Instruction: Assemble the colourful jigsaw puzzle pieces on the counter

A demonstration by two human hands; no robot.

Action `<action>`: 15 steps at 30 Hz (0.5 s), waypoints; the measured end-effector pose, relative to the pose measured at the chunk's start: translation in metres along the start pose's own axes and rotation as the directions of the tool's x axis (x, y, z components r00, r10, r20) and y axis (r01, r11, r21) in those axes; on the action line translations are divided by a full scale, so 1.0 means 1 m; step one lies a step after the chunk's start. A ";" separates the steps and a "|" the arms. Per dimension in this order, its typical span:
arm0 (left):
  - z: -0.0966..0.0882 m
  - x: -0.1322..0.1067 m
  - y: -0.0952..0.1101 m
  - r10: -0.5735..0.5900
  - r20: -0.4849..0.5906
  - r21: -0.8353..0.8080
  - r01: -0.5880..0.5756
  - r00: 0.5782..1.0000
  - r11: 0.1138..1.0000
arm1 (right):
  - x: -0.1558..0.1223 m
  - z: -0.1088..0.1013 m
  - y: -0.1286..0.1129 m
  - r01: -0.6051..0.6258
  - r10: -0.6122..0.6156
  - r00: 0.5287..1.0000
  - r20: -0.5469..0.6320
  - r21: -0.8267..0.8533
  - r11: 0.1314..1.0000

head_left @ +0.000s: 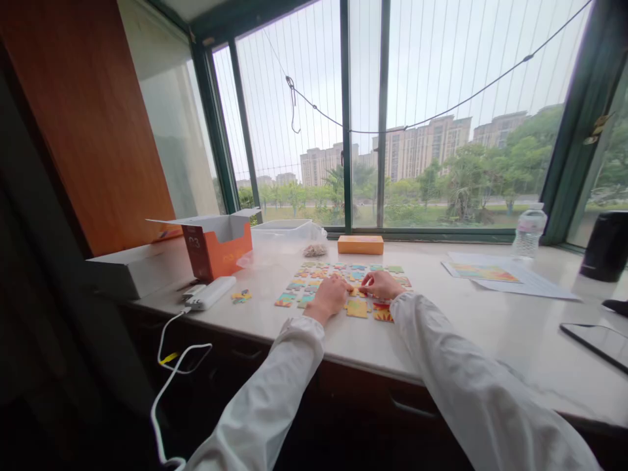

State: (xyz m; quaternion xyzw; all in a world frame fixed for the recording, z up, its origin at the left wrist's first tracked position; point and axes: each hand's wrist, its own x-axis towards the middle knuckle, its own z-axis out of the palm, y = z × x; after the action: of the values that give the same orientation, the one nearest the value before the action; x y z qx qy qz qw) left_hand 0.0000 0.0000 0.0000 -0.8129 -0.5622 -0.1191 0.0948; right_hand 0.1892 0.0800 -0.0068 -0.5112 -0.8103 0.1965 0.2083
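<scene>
From the head camera, the person's left hand (328,296) and right hand (381,285) rest over a colourful jigsaw puzzle (343,280) laid flat on a pale stone countertop (471,327), their fingertips almost meeting. Neither hand is clenched. The right fingers (367,282) curl down at the puzzle's near edge, but whether they grasp a piece is too small to tell. A square yellow jigsaw piece (356,308) lies just nearer the person, between both hands, and the puzzle's long axis runs crosswise to the forearms. Left of the puzzle are a few loose pieces (241,296), a white power bank (210,292) and an open orange carton (216,245). Beyond it sits a closed orange box (360,244); to its right, a printed picture sheet (483,273).
</scene>
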 end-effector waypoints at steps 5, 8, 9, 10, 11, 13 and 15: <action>-0.008 -0.004 0.005 -0.012 -0.046 -0.012 0.012 0.999 1.000 | 0.001 -0.006 -0.001 0.023 -0.028 0.993 -0.116 -0.042 0.999; -0.023 -0.010 0.007 -0.069 -0.171 -0.035 0.064 0.983 0.997 | 0.000 -0.009 0.000 0.042 -0.059 0.977 -0.205 -0.087 0.995; -0.029 -0.015 0.006 -0.098 -0.216 -0.046 0.090 0.971 0.995 | -0.001 -0.010 0.000 0.048 -0.068 0.974 -0.217 -0.098 0.994; -0.035 -0.022 0.002 -0.134 -0.257 -0.058 0.123 0.957 0.991 | -0.002 -0.010 0.001 0.055 -0.078 0.972 -0.223 -0.105 0.993; -0.041 -0.030 -0.003 -0.180 -0.291 -0.068 0.167 0.940 0.984 | -0.003 -0.010 0.002 0.063 -0.087 0.970 -0.226 -0.109 0.992; -0.050 -0.052 -0.023 -0.299 -0.345 -0.083 0.289 0.890 0.954 | -0.005 -0.009 0.002 0.082 -0.106 0.967 -0.233 -0.111 0.990; -0.057 -0.080 -0.052 -0.428 -0.380 -0.091 0.428 0.820 0.899 | -0.008 -0.008 -0.003 0.103 -0.127 0.961 -0.244 -0.112 0.988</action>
State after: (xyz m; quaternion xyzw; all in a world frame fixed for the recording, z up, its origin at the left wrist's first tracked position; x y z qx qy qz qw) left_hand -0.0810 -0.0699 0.0311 -0.6255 -0.6997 -0.2975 0.1750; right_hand 0.1948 0.0722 0.0000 -0.4935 -0.8145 0.0780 0.2948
